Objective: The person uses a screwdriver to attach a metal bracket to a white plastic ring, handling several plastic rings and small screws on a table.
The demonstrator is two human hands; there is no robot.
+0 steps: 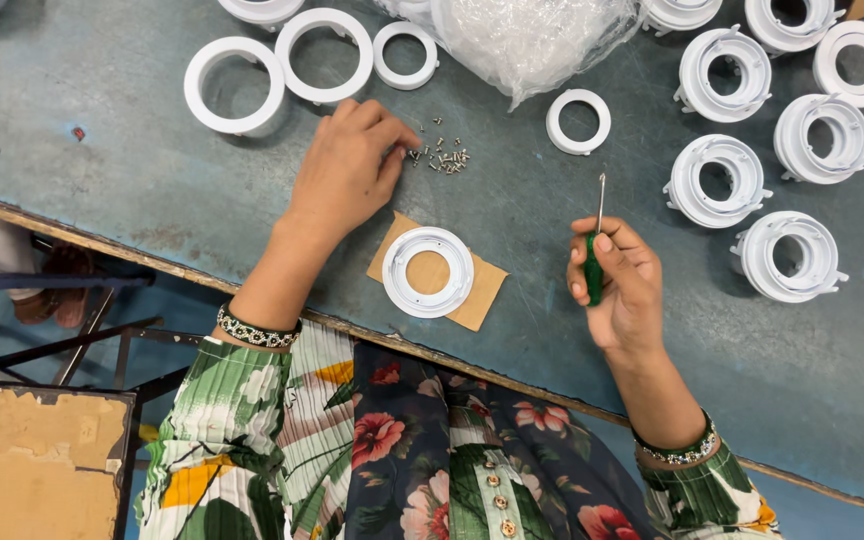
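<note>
Right hand (620, 280) grips screwdriver (594, 245), upright, tip away.

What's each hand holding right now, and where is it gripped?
Right hand holds a screwdriver by its green handle. Left hand pinches at the small screws.

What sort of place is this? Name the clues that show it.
Probably a small assembly workshop: a worn metal bench, many identical white plastic rings, a heap of small screws, and a green-handled screwdriver in the right hand.
</note>
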